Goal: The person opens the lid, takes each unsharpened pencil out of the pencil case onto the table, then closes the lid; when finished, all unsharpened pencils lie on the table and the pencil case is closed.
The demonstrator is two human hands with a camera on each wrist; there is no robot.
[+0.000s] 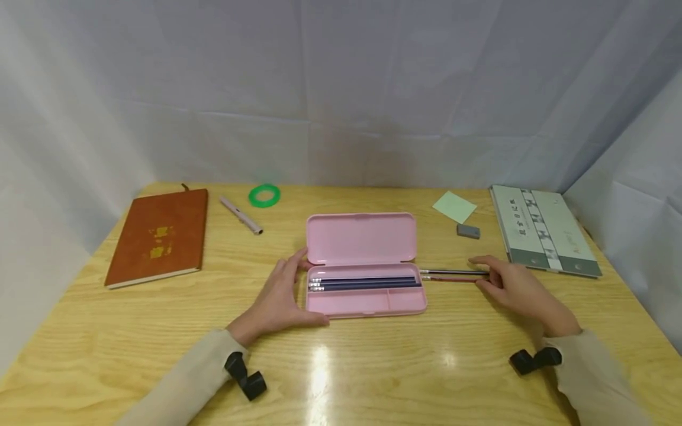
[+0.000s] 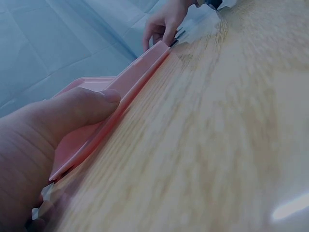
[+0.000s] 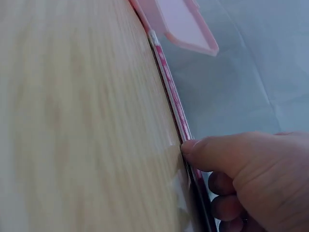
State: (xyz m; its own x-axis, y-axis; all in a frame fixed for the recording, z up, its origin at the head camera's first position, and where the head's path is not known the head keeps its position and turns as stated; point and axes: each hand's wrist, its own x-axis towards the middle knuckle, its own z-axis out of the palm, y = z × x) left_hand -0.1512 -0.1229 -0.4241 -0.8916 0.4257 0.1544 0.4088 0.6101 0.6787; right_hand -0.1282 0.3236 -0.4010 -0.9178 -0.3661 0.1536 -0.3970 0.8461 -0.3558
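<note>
Left hand [image 1: 282,296] braces the open pink pencil case [image 1: 367,299]; right hand [image 1: 511,287] pinches two pencils [image 1: 453,275] just right of it: lift them level, lay alongside those inside

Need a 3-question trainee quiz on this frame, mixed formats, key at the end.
1. True or false: the pink pencil case lies open on the table.
2. Multiple choice: what does the right hand touch? A) the grey eraser B) the two pencils lying right of the case C) the green ring
3. Fill in: the left hand rests against the case's ____ end.

Key:
1. True; the lid stands back and dark pencils lie inside.
2. B; its fingers rest on their far ends, beside the grey-covered book.
3. Left; the thumb lies along the case's front edge.
</note>
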